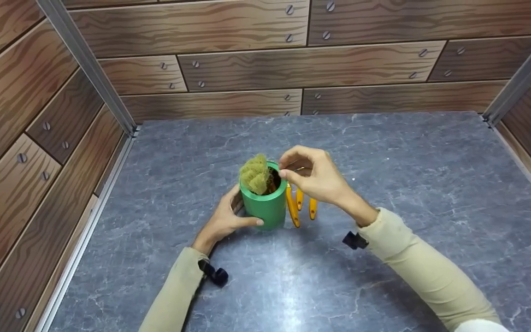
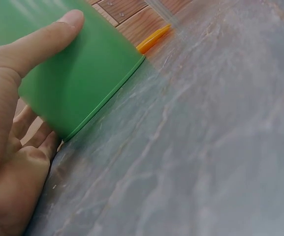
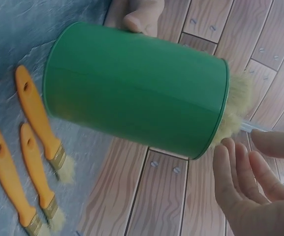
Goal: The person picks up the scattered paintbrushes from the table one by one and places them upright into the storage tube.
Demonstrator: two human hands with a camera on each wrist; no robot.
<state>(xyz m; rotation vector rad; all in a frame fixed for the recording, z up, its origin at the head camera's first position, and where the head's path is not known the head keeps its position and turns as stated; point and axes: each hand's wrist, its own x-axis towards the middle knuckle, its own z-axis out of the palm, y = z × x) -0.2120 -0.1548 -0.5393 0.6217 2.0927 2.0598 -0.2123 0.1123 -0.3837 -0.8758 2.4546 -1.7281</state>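
Centrally, a green can (image 1: pixel 265 210) stands on the marbled blue-grey table (image 1: pixel 187 157), clasped by the left hand (image 1: pixel 225 218); the right hand (image 1: pixel 317 177), thumb and fingertips parted, grasps nothing at its rim. Brushes (image 3: pixel 36 113) lie beside it. Plank-patterned walls (image 1: pixel 247 74) and metal posts (image 1: pixel 88 67) surround three sides.

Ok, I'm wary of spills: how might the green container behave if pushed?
The green container could tip if pushed high up, being taller than wide. Knocked over, it would probably roll, since it looks cylindrical. Its smooth sheen suggests some slipperiness.
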